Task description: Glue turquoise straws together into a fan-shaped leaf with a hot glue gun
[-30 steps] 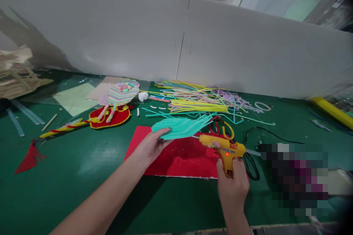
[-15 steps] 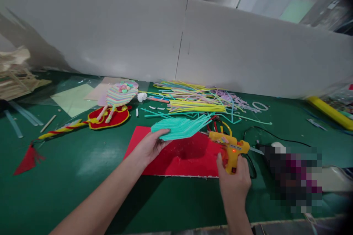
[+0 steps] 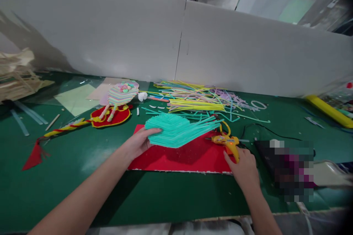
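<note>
My left hand (image 3: 139,141) pinches the left edge of a turquoise fan- or leaf-shaped piece (image 3: 172,132), thumb on top and fingers underneath. It is made of fuzzy chenille stems laid side by side in a V pattern, with loose ends pointing right. The piece is above a red board (image 3: 182,159) on the table. On the right, my right hand (image 3: 244,165) has its thumb and fingers around the handle of a yellow hot glue gun (image 3: 227,141), whose nozzle points left. A small red light glows on the gun. Yellow-handled scissors (image 3: 225,128) are partly hidden behind it.
Loose chenille stems (image 3: 195,102) are heaped at the back of the green table (image 3: 68,198), before a grey partition (image 3: 124,36). A red-and-yellow tasselled ornament (image 3: 110,117) sits left. A pixelated dark object (image 3: 289,169) and a black cord (image 3: 273,131) are at right.
The turquoise piece has turned its broad face more toward me and shifted slightly left with my left hand. The glue gun has tipped lower, and my right hand has moved right.
</note>
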The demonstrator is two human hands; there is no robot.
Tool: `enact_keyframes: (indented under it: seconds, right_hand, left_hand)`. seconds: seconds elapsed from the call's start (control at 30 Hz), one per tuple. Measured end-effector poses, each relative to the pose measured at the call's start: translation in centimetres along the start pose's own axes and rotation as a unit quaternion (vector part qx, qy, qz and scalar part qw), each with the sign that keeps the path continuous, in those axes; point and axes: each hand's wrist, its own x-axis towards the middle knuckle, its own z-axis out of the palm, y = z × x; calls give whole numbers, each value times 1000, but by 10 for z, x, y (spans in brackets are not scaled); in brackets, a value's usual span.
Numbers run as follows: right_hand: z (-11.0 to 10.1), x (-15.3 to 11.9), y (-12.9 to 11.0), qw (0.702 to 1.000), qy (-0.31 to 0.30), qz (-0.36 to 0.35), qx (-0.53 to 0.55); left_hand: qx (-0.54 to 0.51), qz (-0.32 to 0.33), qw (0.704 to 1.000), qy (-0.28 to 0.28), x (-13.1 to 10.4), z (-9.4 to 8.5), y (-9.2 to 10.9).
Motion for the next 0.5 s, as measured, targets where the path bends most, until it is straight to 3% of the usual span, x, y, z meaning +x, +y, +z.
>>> enact_keyframes:
  seconds: [0.27,0.5]
  right_hand:
    - [-11,15,1,986,-37,162,-19]
    - [-28,25,21,968,-91,225,-63]
  left_hand:
    - [39,-18,999,-13,9,-12,-7]
    - [73,-18,997,-30,12,-20,-11]
